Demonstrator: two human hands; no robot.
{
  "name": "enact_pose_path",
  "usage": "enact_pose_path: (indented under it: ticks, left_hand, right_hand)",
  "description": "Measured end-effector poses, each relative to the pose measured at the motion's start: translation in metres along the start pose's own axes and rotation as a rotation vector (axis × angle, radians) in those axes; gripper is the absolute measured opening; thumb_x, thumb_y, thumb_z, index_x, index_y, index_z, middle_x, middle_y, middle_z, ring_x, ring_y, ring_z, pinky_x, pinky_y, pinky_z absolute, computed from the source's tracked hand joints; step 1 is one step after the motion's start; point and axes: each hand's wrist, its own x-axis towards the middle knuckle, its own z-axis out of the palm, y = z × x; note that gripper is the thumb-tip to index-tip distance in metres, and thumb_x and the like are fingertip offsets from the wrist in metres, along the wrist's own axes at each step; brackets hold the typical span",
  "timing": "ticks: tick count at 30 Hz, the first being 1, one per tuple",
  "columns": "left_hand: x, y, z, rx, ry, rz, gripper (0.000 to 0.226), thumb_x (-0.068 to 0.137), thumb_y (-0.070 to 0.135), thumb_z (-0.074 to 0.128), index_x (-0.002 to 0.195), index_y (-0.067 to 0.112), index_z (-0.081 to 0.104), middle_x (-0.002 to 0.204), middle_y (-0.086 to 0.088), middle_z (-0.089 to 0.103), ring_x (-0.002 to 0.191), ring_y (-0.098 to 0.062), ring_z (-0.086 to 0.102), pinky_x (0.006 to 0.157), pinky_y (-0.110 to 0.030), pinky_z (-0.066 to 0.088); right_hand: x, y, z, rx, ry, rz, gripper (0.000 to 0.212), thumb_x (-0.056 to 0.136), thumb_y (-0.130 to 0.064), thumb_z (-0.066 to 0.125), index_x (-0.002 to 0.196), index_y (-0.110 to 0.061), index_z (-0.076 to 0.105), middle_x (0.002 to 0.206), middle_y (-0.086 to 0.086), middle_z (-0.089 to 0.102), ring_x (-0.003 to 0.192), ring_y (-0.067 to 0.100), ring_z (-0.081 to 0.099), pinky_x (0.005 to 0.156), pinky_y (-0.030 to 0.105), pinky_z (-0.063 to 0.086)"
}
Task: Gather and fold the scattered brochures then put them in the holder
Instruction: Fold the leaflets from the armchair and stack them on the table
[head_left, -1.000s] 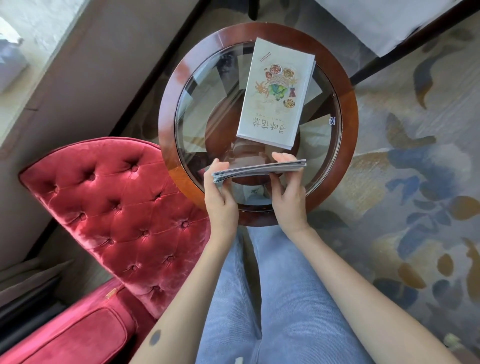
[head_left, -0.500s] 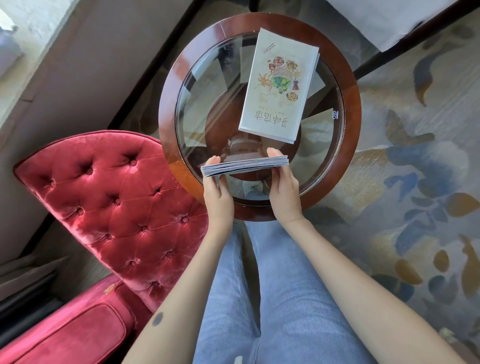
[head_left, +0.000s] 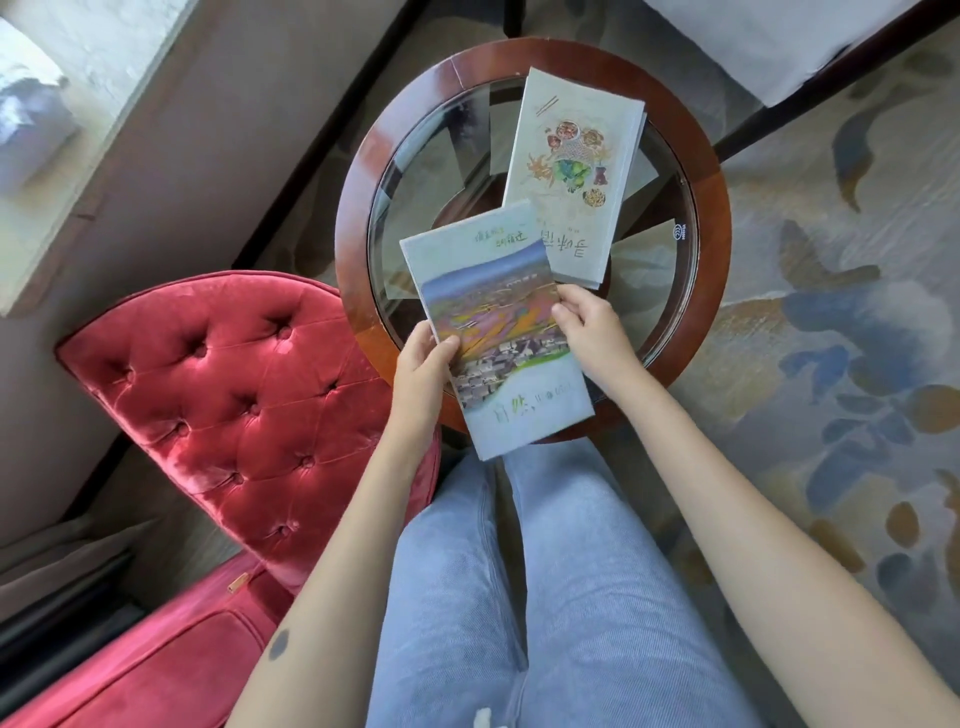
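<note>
Over a round glass-topped table with a dark wooden rim (head_left: 711, 218), a person holds a pale-blue stack of brochures with a painted landscape cover (head_left: 493, 322). The left hand (head_left: 423, 366) grips one long edge, thumb on the cover, and the right hand (head_left: 592, 327) pinches the other. A cream stack of food-illustrated brochures (head_left: 569, 176) lies flat on the glass just beyond. Half a second ago the held stack showed only its edge; now its cover faces up.

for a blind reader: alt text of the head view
The left hand and right hand hold a brochure stack with a landscape cover by its sides over the rim of a glass table. A second brochure stack lies on the glass, a red chair at left.
</note>
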Motion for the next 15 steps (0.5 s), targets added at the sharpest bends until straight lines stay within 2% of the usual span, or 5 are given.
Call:
enact_pose_path:
  ticks: [3, 5, 8, 12, 15]
  left_hand:
    - [-0.003, 0.012, -0.012, -0.097, -0.100, -0.076, 0.023, 0.092, 0.000, 0.045, 0.096, 0.015, 0.061, 0.076, 0.011, 0.068, 0.068, 0.000, 0.062, 0.063, -0.016, 0.052]
    - [-0.007, 0.017, -0.016, -0.141, -0.095, -0.089, 0.018, 0.092, 0.001, 0.046, 0.101, 0.010, 0.059, 0.083, 0.002, 0.065, 0.071, -0.008, 0.059, 0.063, -0.019, 0.053]
    - [-0.014, 0.027, -0.018, -0.214, -0.026, -0.072, 0.018, 0.092, 0.003, 0.047, 0.105, 0.011, 0.057, 0.098, -0.012, 0.057, 0.081, -0.020, 0.055, 0.067, -0.024, 0.056]
    - [-0.022, 0.038, -0.017, -0.181, 0.021, -0.055, 0.018, 0.093, 0.004, 0.047, 0.101, 0.015, 0.060, 0.085, 0.002, 0.066, 0.067, -0.004, 0.063, 0.064, -0.023, 0.056]
    - [-0.029, 0.045, -0.013, -0.202, 0.118, -0.106, 0.015, 0.095, 0.010, 0.048, 0.094, 0.016, 0.062, 0.082, 0.002, 0.070, 0.069, -0.010, 0.065, 0.061, -0.023, 0.056]
  right_hand:
    - [-0.002, -0.007, -0.014, 0.166, -0.175, 0.066, 0.030, 0.099, -0.018, 0.041, 0.126, -0.014, 0.054, 0.125, 0.002, 0.060, 0.107, 0.009, 0.059, 0.093, 0.025, 0.045]
    - [-0.008, -0.013, -0.024, 0.298, -0.309, 0.183, 0.026, 0.097, -0.037, 0.042, 0.114, -0.025, 0.058, 0.117, -0.002, 0.066, 0.098, 0.006, 0.065, 0.079, 0.020, 0.051]
    - [-0.022, -0.018, -0.033, 0.207, -0.460, 0.264, 0.026, 0.092, -0.050, 0.044, 0.102, -0.030, 0.059, 0.096, -0.005, 0.072, 0.079, 0.008, 0.070, 0.051, 0.021, 0.053]
    - [-0.035, -0.026, -0.032, 0.164, -0.386, 0.060, 0.016, 0.095, -0.035, 0.047, 0.105, -0.028, 0.057, 0.088, -0.001, 0.069, 0.063, 0.011, 0.064, 0.035, 0.018, 0.044]
    - [-0.040, -0.038, -0.029, 0.163, -0.318, -0.038, 0.015, 0.096, -0.028, 0.049, 0.107, -0.024, 0.057, 0.085, -0.001, 0.068, 0.049, 0.004, 0.059, 0.032, 0.016, 0.038]
